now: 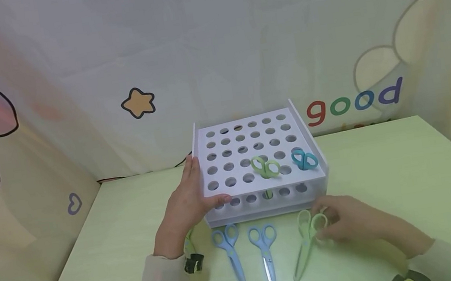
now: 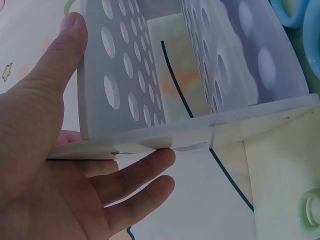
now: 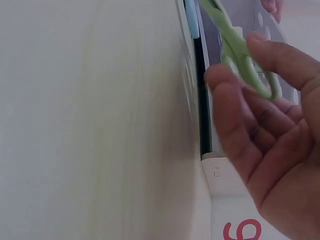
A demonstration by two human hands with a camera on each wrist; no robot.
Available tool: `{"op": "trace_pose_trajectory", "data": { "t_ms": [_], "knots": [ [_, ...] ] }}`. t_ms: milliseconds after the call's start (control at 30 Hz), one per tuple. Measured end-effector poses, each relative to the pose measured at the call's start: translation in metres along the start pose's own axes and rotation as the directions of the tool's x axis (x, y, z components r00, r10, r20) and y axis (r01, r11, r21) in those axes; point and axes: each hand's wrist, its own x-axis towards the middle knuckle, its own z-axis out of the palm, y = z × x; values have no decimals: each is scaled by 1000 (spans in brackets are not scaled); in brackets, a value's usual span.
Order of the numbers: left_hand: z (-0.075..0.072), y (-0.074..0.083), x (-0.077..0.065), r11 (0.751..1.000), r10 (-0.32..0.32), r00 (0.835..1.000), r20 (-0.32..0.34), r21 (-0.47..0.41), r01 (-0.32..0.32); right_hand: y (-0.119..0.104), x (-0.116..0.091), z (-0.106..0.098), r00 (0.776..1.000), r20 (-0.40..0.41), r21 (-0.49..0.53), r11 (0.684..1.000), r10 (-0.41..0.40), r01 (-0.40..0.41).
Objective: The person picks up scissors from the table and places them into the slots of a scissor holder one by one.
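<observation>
My left hand [image 1: 184, 200] grips the left side of a white two-layer rack [image 1: 221, 175] full of round holes; its thumb lies over the front edge and its fingers along the outer wall [image 2: 92, 65]. My right hand [image 1: 346, 217] is at the handles of light green scissors [image 1: 307, 232], its fingers bent around one loop. In the right wrist view the green handle [image 3: 245, 67] passes between thumb and fingers. Another green pair of scissors [image 1: 265, 168] and a teal pair [image 1: 305, 160] stand in the rack, handles up.
Two blue pairs of scissors, one at left [image 1: 230, 251] and one in the middle [image 1: 265, 256], lie before the rack on the pale green table [image 1: 381, 161]. Another green handle [image 1: 188, 244] shows partly behind my left wrist. A printed curtain [image 1: 240, 60] hangs behind the table.
</observation>
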Motion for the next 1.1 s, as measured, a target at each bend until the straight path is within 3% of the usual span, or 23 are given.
{"op": "trace_pose_trajectory", "data": {
  "t_ms": [100,267,533,767,1100],
  "knots": [
    [0,0,0,1000,1,1000,-2,-1,-1,-5,1,-2,1000,-11,102,995,25,-24],
    [-2,-3,1,1000,15,1000,-14,5,-15,-15,1,-6,999,-45,199,979,-23,31],
    [2,-5,2,1000,11,1000,-13,-27,-12,-24,-3,-9,980,-146,185,969,-136,162],
    [4,-2,2,1000,-4,1000,-10,-18,4,-33,-7,-7,942,-246,151,951,-230,271],
    [1,-1,0,1000,-12,1000,-7,-6,12,-62,-1,-7,932,-313,109,968,-184,228]
  ]
}}
